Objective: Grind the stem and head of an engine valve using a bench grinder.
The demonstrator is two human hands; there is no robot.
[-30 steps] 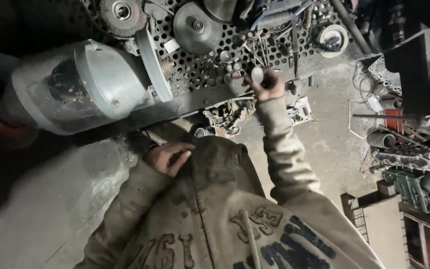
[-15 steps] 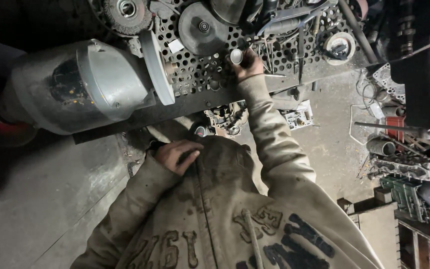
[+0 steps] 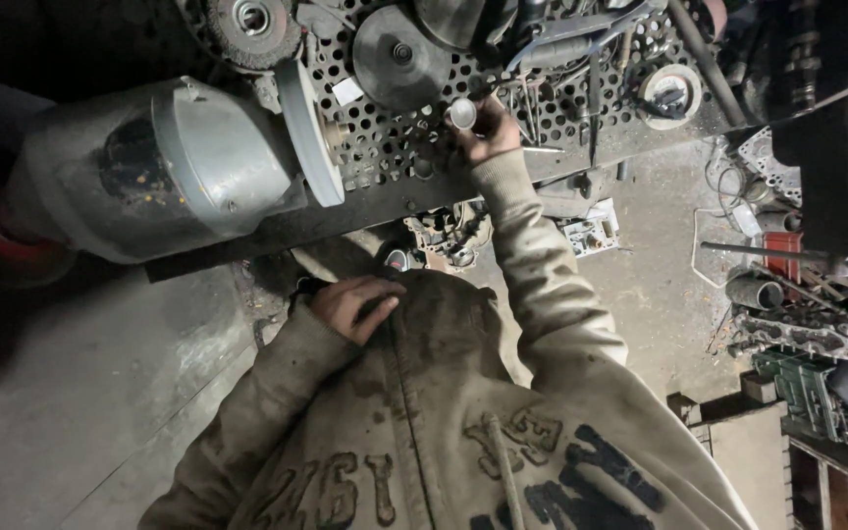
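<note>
My right hand reaches out over a perforated metal bench top and holds a small round silvery cap-like part in its fingertips, just above the holes. My left hand lies against the front of my dirty tan sweatshirt, fingers curled on the cloth near the zip. A grey flat disc lies just left of the held part.
A large grey bench grinder motor with a wheel fills the left. A wire brush wheel, wrenches and a tape roll lie on the bench. Engine parts and boxes crowd the floor at right.
My right hand has carried the small round part leftward and further over the perforated top. My left hand has stayed on my chest.
</note>
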